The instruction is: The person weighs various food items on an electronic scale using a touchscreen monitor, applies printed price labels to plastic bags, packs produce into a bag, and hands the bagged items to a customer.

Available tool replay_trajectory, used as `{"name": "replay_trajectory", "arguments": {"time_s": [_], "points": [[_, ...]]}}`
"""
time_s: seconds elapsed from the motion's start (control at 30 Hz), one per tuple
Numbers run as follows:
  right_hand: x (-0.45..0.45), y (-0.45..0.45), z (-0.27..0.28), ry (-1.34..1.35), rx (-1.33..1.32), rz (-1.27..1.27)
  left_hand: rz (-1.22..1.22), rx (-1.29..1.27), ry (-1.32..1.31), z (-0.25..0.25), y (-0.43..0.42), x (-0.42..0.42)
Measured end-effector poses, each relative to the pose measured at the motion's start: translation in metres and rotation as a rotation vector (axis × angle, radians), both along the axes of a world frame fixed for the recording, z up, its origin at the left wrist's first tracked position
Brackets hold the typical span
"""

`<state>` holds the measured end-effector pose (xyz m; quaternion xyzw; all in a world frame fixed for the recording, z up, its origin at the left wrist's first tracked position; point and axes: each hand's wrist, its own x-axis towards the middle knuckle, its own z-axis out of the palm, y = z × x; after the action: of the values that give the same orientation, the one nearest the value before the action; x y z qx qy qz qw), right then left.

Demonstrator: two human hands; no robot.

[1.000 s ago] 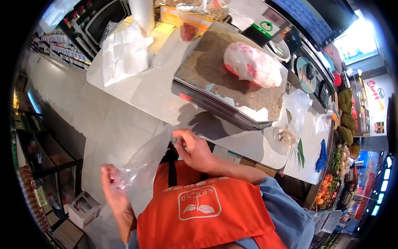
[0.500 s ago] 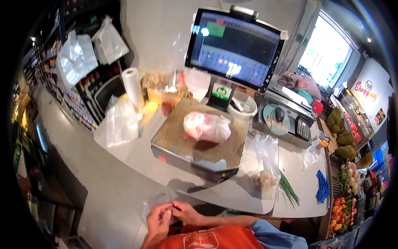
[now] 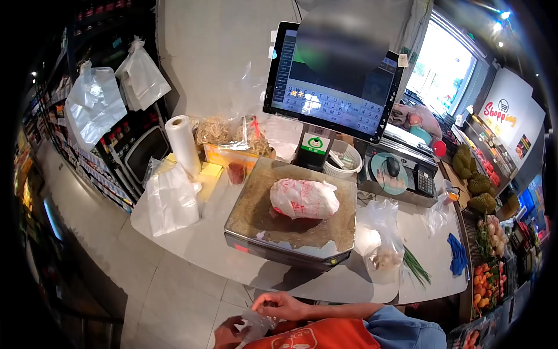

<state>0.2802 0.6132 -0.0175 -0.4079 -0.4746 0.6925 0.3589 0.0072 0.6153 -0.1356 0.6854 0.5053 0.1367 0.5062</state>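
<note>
**Shop counter crowded from end to end**

Across its far side, a large lit screen faces the worker. Midway along the pale top sits a broad weighing scale, bearing 1 bundle wrapped in red-and-white film. On the near side, just short of the counter's edge, I see the worker's 2 hands in front of a red apron. Fingers curled, the right hand grasps a clear plastic bag. The left hand, in shadow, is bent against the bag's other side; I cannot tell whether it grips. Crumpled between them, the bag hangs just below the right fingers, well apart from the bundle.
</note>
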Motion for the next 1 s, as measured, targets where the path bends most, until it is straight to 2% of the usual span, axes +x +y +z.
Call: {"name": "replay_trajectory", "arguments": {"time_s": [0.03,0.1,0.13,0.33,0.43,0.53,0.57,0.63,0.73,0.77,0.8,0.83,0.87,0.9,0.97,1.0], "points": [[0.0,0.003,0.001,0.006,0.032,-0.001,-0.015,-0.092,-0.114,-0.025,-0.005,-0.012],[0.001,0.005,-0.001,0.017,0.09,-0.005,-0.247,0.125,0.194,-0.053,-0.028,-0.019],[0.006,0.007,0.005,0.007,0.08,-0.036,-0.25,0.098,0.171,-0.051,-0.03,-0.023],[0.036,-0.009,0.006,0.023,-0.073,-0.192,-0.068,-0.183,-0.14,-0.021,-0.025,-0.03],[0.04,-0.018,0.009,-0.075,-0.069,-0.161,-0.008,-0.197,-0.232,-0.004,-0.023,-0.027],[0.061,-0.028,0.01,-0.163,0.073,-0.229,0.077,-0.153,-0.378,0.008,-0.022,-0.027],[0.075,-0.031,0.019,-0.259,0.021,-0.204,0.101,-0.128,-0.438,0.012,-0.024,-0.029],[0.094,-0.044,0.009,-0.299,0.257,-0.248,0.353,-0.282,-0.15,0.006,-0.01,-0.027],[0.126,-0.065,0.025,-0.301,0.046,-0.034,0.321,0.077,-0.236,0.049,0.002,0.008],[0.139,-0.067,0.028,-0.297,0.141,-0.002,0.333,0.027,-0.3,0.043,0.0,0.011],[0.159,-0.068,0.049,-0.311,0.351,-0.012,0.353,-0.018,-0.365,0.029,-0.001,0.014],[0.188,-0.068,0.088,-0.392,0.292,0.011,0.382,-0.061,-0.433,0.017,-0.003,0.016],[0.22,-0.065,0.11,-0.507,0.307,-0.032,0.341,-0.09,-0.415,0.009,-0.004,0.018],[0.245,-0.068,0.121,-0.324,0.309,-0.374,0.326,-0.089,-0.359,-0.002,-0.002,0.016],[0.333,-0.037,0.123,-0.76,0.642,-0.808,0.307,-0.085,-0.252,-0.024,0.0,0.012],[0.376,-0.022,0.124,-0.999,0.712,-1.063,0.28,-0.089,-0.261,-0.027,-0.001,0.015]]}}
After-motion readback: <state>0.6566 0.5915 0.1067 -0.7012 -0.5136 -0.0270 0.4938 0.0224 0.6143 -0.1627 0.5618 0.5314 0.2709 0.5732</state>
